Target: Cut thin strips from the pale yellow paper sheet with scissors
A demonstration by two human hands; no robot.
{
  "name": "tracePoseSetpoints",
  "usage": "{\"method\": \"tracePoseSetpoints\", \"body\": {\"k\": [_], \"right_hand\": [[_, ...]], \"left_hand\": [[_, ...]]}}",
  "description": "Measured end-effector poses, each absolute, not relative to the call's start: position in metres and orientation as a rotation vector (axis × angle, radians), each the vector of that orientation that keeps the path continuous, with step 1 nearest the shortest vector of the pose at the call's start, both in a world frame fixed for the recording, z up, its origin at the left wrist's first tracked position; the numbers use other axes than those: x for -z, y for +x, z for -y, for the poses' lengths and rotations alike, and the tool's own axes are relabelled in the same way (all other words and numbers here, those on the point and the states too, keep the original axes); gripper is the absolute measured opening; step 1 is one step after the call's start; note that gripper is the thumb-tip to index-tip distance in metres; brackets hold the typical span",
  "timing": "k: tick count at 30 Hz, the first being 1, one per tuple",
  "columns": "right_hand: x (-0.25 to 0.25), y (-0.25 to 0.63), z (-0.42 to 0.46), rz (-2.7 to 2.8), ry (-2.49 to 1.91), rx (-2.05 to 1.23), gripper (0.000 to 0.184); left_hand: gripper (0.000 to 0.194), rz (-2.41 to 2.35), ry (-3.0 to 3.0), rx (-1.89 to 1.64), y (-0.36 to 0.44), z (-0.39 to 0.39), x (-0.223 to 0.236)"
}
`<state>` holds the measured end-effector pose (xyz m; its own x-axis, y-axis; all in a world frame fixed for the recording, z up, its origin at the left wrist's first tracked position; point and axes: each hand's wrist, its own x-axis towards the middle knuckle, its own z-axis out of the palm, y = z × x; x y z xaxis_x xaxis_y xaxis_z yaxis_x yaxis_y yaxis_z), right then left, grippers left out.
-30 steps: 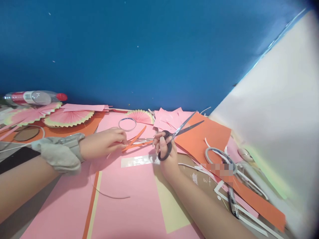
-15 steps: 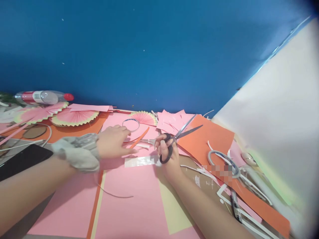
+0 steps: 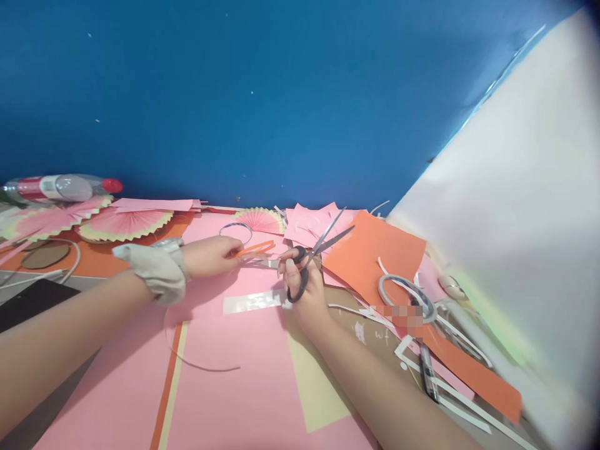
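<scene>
My left hand (image 3: pixel 213 256), with a pale scrunchie (image 3: pixel 162 272) at its wrist, is closed on thin orange paper strips (image 3: pixel 259 247) above the pink paper. In my right hand (image 3: pixel 304 294) is a pair of black-handled scissors (image 3: pixel 313 251); the blades point up and away, apart, with nothing between them. A strip of clear tape (image 3: pixel 253 302) lies on the pink sheet (image 3: pixel 225 387) below the hands. Just behind my left hand is a thin roll of tape (image 3: pixel 235 232). Whitish strips near my left fingertips are partly hidden.
Pleated paper fans (image 3: pixel 126 224) and a plastic bottle (image 3: pixel 65 187) lie by the blue wall. To the right are orange paper (image 3: pixel 375 247), a larger tape roll (image 3: pixel 407 297), a pen (image 3: pixel 428 375) and white strips. A black flat object (image 3: pixel 37 303) lies at left.
My left hand has closed on the orange strips, which were lying in front of its spread fingers. My right hand keeps the scissors. The whole view has shifted slightly.
</scene>
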<state>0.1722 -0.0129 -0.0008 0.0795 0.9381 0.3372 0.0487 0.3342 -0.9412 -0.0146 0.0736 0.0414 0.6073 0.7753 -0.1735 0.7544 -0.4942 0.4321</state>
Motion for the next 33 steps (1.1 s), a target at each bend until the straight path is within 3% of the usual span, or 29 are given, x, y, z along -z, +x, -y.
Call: {"method": "tracePoseSetpoints", "body": {"k": [4, 11, 18, 22, 33], "right_hand": [[0.003, 0.173, 0.012, 1.307, -1.013, -0.891, 0.014], [0.008, 0.174, 0.010, 1.316, -1.001, -0.891, 0.014], [0.001, 0.172, 0.013, 1.330, -1.035, -0.919, 0.011], [0.000, 0.172, 0.014, 1.440, -1.052, -1.025, 0.023], [0.001, 0.167, 0.016, 1.679, -1.074, -1.252, 0.021]], "left_hand": [[0.026, -1.094, 2.004, -0.250, -0.036, -0.076, -0.057], [0.006, -0.857, 1.350, -0.569, -0.048, -0.061, -0.062], [0.025, -0.703, 1.233, -0.576, -0.041, -0.043, -0.050], [0.019, -0.664, 1.124, -0.498, -0.028, -0.031, -0.043], [0.022, -0.574, 0.710, -1.022, 0.000, -0.023, -0.047]]}}
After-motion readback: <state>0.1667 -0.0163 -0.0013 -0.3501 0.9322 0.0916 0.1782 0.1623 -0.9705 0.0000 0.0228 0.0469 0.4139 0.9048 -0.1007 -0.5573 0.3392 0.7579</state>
